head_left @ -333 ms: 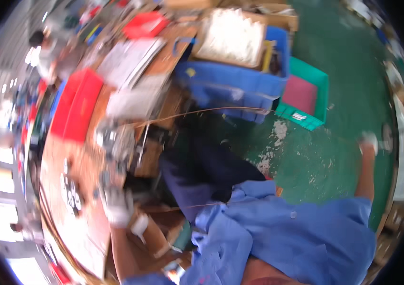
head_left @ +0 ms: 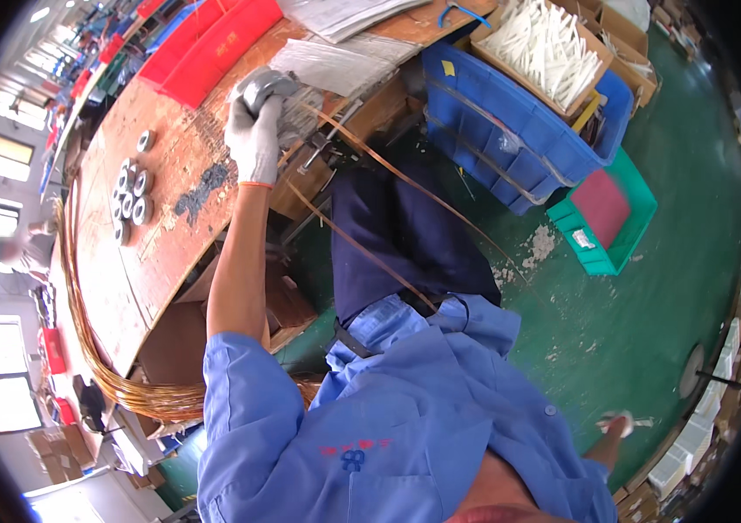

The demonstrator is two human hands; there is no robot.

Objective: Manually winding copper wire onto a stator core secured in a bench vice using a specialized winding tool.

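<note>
Rings (head_left: 132, 186), roughly nine; left hand (head_left: 254, 144), fingers curled on grey piece (head_left: 268, 86); right hand's fingers (head_left: 622, 424), can't tell; one green crate (head_left: 639, 234) beyond.

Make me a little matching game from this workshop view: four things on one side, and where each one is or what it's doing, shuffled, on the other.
Things
1. metal rings
2. green tub
3. white strips
4. left hand

Places and states
A. heaped in a cardboard box
B. gloved, around a round grey piece
C. lying on the wooden table
D. holding something dark red

Pairs: 1-C, 2-D, 3-A, 4-B
</note>
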